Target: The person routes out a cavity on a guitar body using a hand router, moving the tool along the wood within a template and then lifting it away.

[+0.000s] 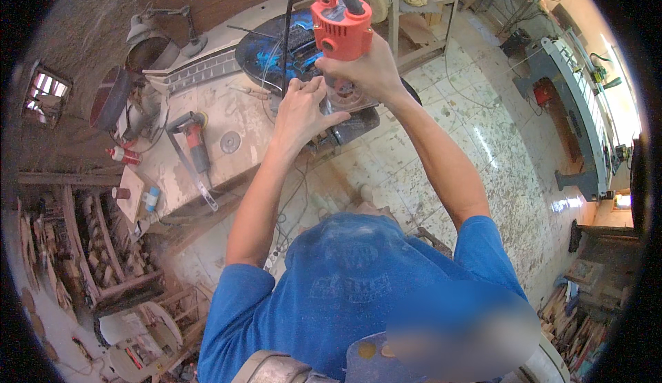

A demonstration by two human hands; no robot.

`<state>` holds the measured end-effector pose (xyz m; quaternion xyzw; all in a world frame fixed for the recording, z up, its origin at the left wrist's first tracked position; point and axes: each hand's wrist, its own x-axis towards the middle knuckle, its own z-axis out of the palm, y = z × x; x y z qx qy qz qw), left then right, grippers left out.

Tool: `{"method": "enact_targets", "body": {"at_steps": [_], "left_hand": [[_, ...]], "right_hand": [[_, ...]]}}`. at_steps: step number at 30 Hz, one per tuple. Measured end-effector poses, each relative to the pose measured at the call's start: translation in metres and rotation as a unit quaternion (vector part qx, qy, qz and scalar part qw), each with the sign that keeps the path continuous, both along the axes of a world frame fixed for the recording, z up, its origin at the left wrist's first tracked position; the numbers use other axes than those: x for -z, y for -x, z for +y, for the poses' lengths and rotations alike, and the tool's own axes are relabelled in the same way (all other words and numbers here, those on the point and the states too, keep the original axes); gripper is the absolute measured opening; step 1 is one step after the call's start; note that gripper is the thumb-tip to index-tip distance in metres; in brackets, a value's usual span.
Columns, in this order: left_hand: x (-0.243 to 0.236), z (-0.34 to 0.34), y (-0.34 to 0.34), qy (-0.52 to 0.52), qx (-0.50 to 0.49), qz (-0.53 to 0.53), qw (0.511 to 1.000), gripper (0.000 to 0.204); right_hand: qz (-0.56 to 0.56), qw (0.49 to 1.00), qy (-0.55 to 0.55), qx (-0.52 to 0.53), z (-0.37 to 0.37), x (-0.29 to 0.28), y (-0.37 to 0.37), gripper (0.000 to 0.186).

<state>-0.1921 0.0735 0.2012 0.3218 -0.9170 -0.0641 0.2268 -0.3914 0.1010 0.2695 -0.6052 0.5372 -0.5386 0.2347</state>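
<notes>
A red power router [343, 27] with a dark hose or cord rises over a dark, rounded workpiece [261, 55] with bright blue patches on the bench. My right hand [372, 72] is wrapped round the router's lower body, above its base. Just left of that base, my left hand [300, 114] has its thumb stretched out and its fingertips slightly bent on the work; what lies under them is partly hidden. A black cable [285, 38] runs down beside the left hand.
The cluttered bench [241, 134] bears an angle grinder [196, 145], lamp [193, 41], small disc [230, 141] and bottles. A wooden rack [427, 52] stands behind, a large grey machine [579, 128] at right. Wood scraps [96, 245] lie lower left; cables cross the tiled floor [455, 148].
</notes>
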Motion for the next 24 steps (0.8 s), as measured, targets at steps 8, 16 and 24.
{"method": "enact_targets", "body": {"at_steps": [8, 16, 24], "left_hand": [[-0.014, 0.008, 0.002, -0.087, -0.027, 0.033, 0.995, 0.104], [-0.013, 0.049, 0.063, 0.047, -0.138, 0.257, 0.955, 0.125], [-0.001, 0.040, 0.060, 0.018, -0.101, 0.304, 0.947, 0.103]], "right_hand": [[-0.001, 0.999, 0.031, -0.008, 0.001, -0.002, -0.005, 0.049], [0.032, 0.997, 0.068, -0.003, 0.003, -0.005, -0.004, 0.043], [0.045, 0.998, 0.040, 0.001, 0.004, -0.009, -0.002, 0.042]]}}
